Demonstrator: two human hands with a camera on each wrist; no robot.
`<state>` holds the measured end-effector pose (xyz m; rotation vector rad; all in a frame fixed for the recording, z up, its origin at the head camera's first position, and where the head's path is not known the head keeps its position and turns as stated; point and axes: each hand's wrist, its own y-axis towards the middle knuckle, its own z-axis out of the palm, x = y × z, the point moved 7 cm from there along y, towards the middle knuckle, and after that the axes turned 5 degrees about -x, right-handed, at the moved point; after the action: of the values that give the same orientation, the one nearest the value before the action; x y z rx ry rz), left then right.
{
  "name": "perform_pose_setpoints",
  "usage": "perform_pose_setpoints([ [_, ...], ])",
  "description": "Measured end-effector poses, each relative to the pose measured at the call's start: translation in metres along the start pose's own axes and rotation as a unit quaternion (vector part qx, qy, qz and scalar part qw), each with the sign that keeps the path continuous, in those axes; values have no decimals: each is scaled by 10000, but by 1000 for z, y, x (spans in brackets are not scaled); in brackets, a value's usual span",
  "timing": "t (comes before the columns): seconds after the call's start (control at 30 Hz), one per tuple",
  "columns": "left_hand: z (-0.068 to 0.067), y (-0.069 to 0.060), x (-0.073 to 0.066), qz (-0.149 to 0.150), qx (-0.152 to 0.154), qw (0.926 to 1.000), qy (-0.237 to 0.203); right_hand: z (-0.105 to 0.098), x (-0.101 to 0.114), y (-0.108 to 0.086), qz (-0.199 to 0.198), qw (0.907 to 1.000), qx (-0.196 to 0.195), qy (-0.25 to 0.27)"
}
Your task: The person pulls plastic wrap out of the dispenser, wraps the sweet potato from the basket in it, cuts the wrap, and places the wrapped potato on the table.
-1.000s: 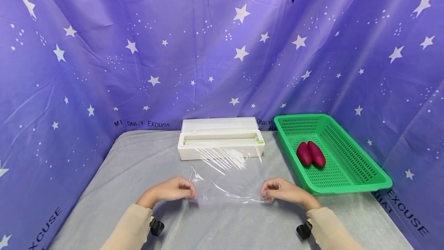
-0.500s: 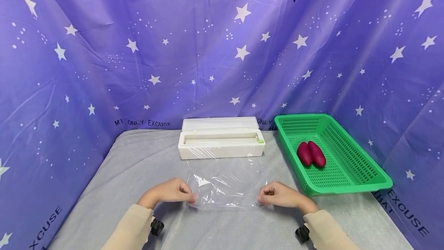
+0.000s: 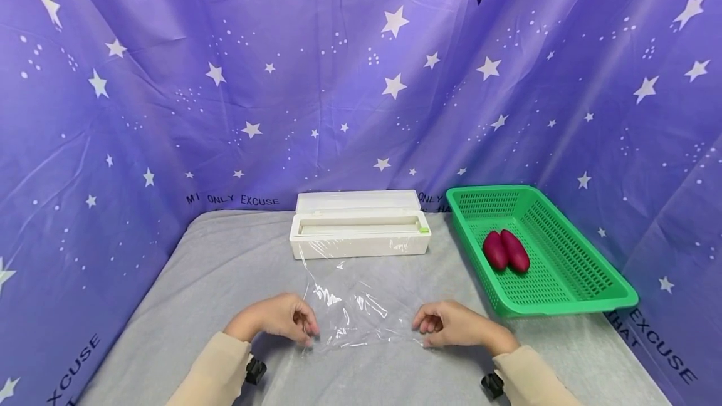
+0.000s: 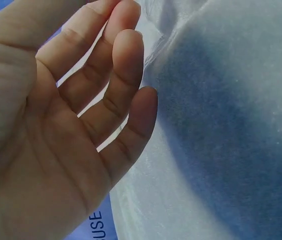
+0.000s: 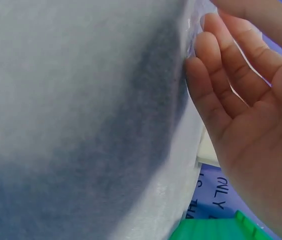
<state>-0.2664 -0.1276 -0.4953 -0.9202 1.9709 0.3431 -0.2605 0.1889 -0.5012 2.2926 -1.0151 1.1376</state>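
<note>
A sheet of clear cling film stretches over the grey cloth from the front of a white cling film box toward me, wrinkled and shiny along its near edge. My left hand is at the film's near left corner, fingers loosely bent and thumb apart from them. At the near right corner is my right hand, its thumb and fingers likewise apart. Both wrist views show the left palm and right palm with relaxed fingers; the thumb tips are out of frame there.
The box's lid stands raised at the back, and a small green piece sits at its right end. On the right is a green basket holding two dark red oval objects. A purple star-printed curtain surrounds the table.
The film has come down toward the cloth as both hands moved slightly nearer to me. Fingers and thumbs that pinched its corners have parted. Box and basket stay put.
</note>
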Motion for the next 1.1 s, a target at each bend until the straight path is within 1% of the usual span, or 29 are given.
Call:
perform_pose_setpoints([
  [0.17,-4,0,-2,2,-146,9999,61,-3,6,0,24,9999,-73,-154],
  [0.33,-8,0,-8,33,-295,9994,182,-6,11,1,-67,9997,-134,-210],
  [0.43,-6,1,-12,140,-285,9992,239,-5,13,1,-102,9995,-91,-270],
  [0.53,-6,3,-17,349,-285,9986,290,-5,13,0,-91,9993,-98,-344],
  [0.6,-8,5,-20,503,-353,9975,342,-7,15,1,-106,9992,-162,-362],
  [0.7,-14,7,-27,704,-508,9951,464,-14,21,2,-191,9984,-302,-448],
  [0.77,-19,9,-32,770,-598,9936,571,-20,27,2,-229,9978,-396,-482],
  [0.97,-29,11,-44,812,-735,9912,739,-38,37,4,-132,9968,-514,-600],
  [1.1,-36,10,-49,812,-865,9902,731,-53,43,5,-352,9940,-695,-765],
])
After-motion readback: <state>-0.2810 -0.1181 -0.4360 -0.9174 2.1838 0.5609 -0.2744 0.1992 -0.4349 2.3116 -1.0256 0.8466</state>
